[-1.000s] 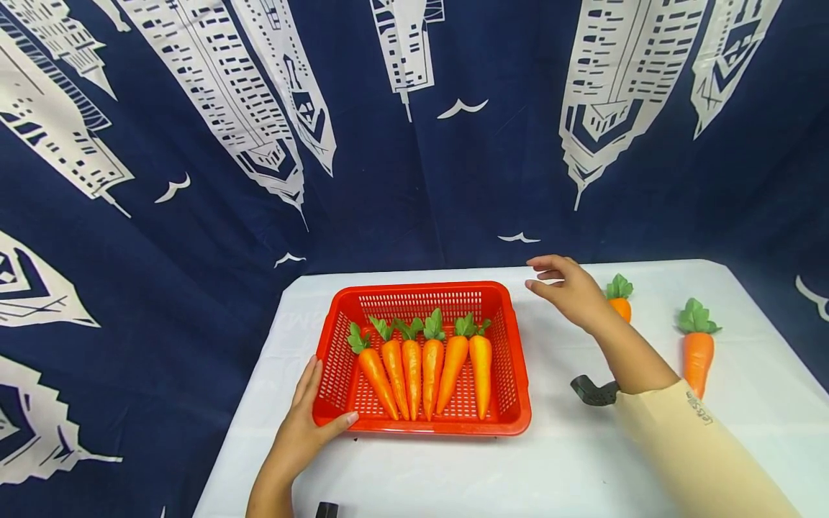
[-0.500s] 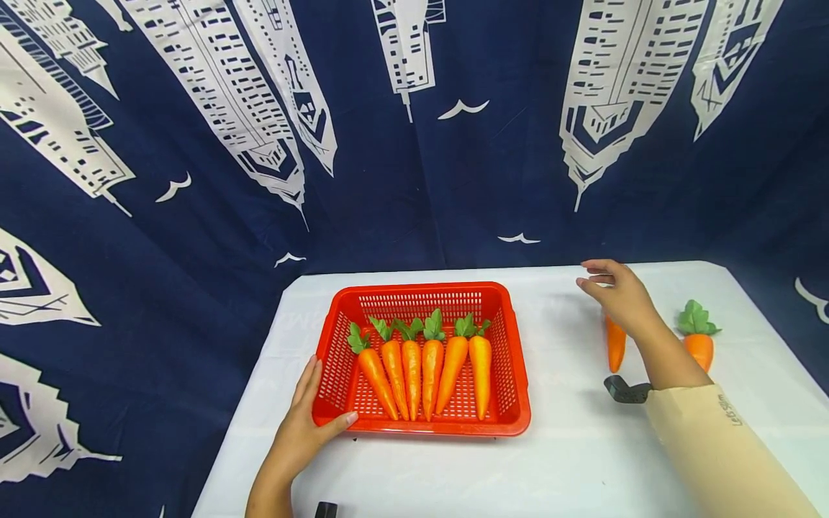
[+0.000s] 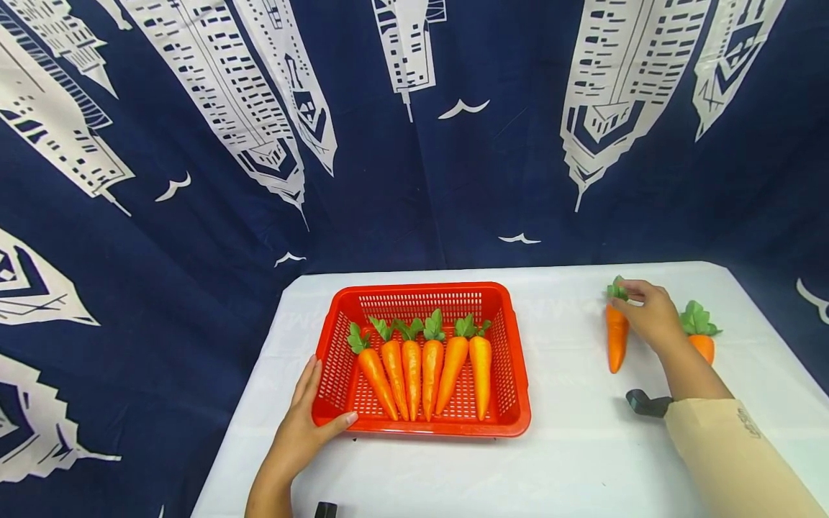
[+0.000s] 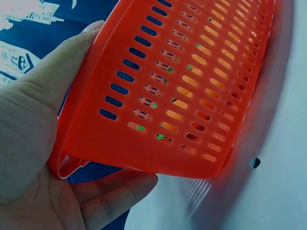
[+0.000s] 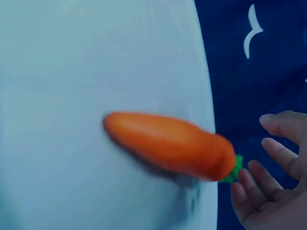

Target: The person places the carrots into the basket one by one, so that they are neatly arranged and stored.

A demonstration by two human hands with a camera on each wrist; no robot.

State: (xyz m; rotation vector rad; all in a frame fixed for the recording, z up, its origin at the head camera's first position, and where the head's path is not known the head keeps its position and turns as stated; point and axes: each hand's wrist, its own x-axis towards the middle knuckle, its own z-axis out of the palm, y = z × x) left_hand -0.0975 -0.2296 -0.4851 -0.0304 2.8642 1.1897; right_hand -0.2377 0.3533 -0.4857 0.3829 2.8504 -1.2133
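Note:
My left hand (image 3: 303, 424) grips the front left corner of a red plastic basket (image 3: 421, 427), thumb along the front rim and fingers along the left side. In the left wrist view the hand (image 4: 53, 120) spans the corner of the slotted basket wall (image 4: 158, 96). Several orange carrots (image 3: 432, 370) lie side by side in the basket, green tops toward the back. To the right, my right hand (image 3: 650, 313) is over the leafy top of a carrot (image 3: 617, 338) lying on the table. In the right wrist view, its parted, slightly bent fingers (image 5: 276, 184) are beside that carrot's (image 5: 168, 143) green end.
Another carrot (image 3: 701, 347) lies farther right, partly hidden behind my right forearm. A black device (image 3: 648, 404) shows at my right wrist, and another black piece (image 3: 327, 510) near my left arm. Behind the white table (image 3: 453, 475) hangs a dark blue printed cloth (image 3: 414, 180).
My right hand has moved right from near the basket, then lowered over the leafy end of the nearer loose carrot. The left hand and the basket have stayed in place.

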